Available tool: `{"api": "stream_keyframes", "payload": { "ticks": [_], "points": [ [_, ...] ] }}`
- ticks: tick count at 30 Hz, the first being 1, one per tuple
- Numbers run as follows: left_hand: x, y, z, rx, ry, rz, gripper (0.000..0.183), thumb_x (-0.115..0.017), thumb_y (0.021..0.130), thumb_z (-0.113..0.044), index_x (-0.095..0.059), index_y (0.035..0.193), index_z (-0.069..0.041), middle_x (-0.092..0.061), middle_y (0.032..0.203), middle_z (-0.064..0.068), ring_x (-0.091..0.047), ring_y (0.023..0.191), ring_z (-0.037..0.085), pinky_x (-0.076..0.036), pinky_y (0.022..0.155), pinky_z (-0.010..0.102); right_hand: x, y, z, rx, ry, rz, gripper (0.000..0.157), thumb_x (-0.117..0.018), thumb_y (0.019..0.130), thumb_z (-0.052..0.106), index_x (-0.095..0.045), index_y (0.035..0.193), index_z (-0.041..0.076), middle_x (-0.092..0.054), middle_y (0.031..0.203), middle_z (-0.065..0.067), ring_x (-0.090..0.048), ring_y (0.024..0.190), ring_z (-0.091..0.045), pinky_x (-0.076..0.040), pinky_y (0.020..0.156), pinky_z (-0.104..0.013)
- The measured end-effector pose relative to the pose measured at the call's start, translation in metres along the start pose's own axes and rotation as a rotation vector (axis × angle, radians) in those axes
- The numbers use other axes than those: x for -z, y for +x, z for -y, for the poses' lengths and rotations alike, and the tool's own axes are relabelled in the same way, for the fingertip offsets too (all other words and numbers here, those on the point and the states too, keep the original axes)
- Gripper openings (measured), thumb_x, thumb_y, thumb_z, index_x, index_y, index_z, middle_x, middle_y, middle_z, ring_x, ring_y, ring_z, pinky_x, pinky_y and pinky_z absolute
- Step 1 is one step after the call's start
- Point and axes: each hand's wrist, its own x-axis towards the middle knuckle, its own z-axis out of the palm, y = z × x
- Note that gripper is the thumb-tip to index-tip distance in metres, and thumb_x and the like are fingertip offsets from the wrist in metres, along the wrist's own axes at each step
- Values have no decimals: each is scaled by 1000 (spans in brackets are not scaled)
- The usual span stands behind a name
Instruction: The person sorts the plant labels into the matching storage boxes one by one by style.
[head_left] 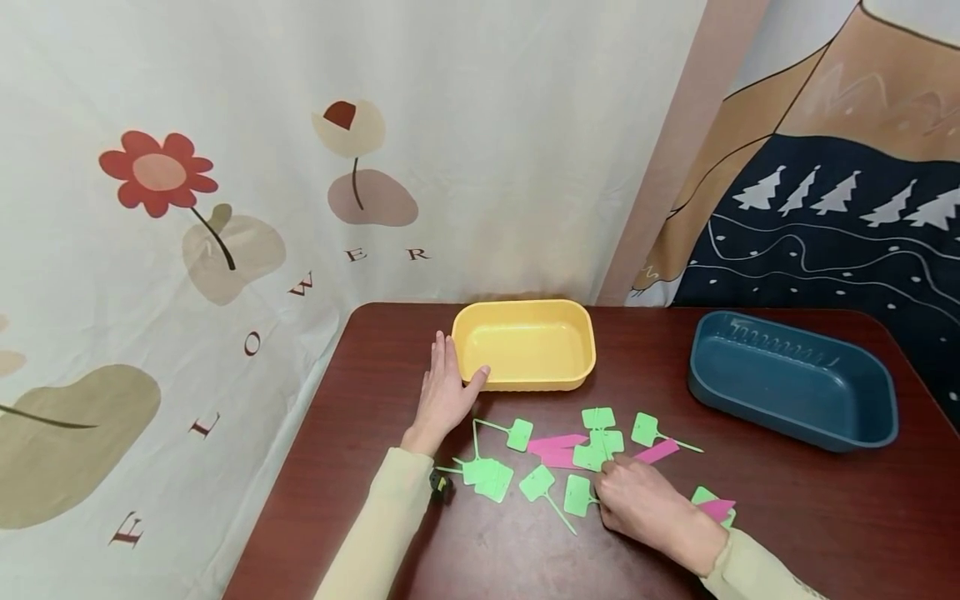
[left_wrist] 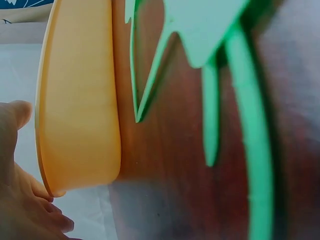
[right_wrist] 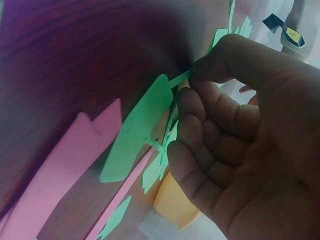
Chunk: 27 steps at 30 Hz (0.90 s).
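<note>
My left hand (head_left: 444, 393) lies against the left end of a yellow plastic bin (head_left: 523, 386), fingers straight along its side and thumb at the near rim. In the left wrist view, the fingers (left_wrist: 30, 195) show at the bin's rim. My right hand (head_left: 645, 507) is low over the table, among scattered green tags with square heads and thin stems. Between thumb and forefinger it pinches the stem of one green tag (right_wrist: 140, 130), seen in the right wrist view. Pink pointed strips (right_wrist: 60, 175) lie beside that tag.
A dark blue bin (head_left: 795, 375) stands at the back right. Several more green tags (head_left: 536, 483) and pink strips (head_left: 657, 452) are strewn over the dark red table (head_left: 345, 417). Near my left wrist is a small black-and-yellow item (head_left: 441, 483). Printed curtains hang behind.
</note>
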Motion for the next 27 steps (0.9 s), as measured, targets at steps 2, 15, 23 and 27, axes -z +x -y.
{"api": "stream_keyframes", "payload": {
  "ticks": [2,15,23,27],
  "points": [
    [0,2,0,4,-3,-3,97,-54,102,-56,-10,163,5,2,173,15,-4,159,34,-20,119,67,-1,-1,0,9,2,-18,20,-82,72,11,-63,64,11,-52,62,0,-49,60,-19,-41,49,-30],
    [-6,4,-5,11,30,16,97,-54,102,-55,-9,163,4,0,173,15,-8,158,36,-14,115,75,4,-1,-6,34,149,-135,29,-76,73,6,-53,64,20,-44,63,11,-43,61,-7,-38,53,-21],
    [-9,4,-11,16,80,22,95,-48,104,-57,-7,163,5,2,173,15,-8,158,36,-15,117,72,12,3,-10,-18,242,-91,20,-79,77,9,-62,74,19,-50,71,13,-48,67,-3,-46,60,-22],
    [-11,4,-11,9,90,16,93,-48,104,-56,-9,163,5,-1,173,17,-10,158,37,-16,117,72,18,4,-15,-26,247,-121,22,-80,75,7,-62,73,20,-51,72,13,-49,69,-3,-47,61,-22]
  ]
}}
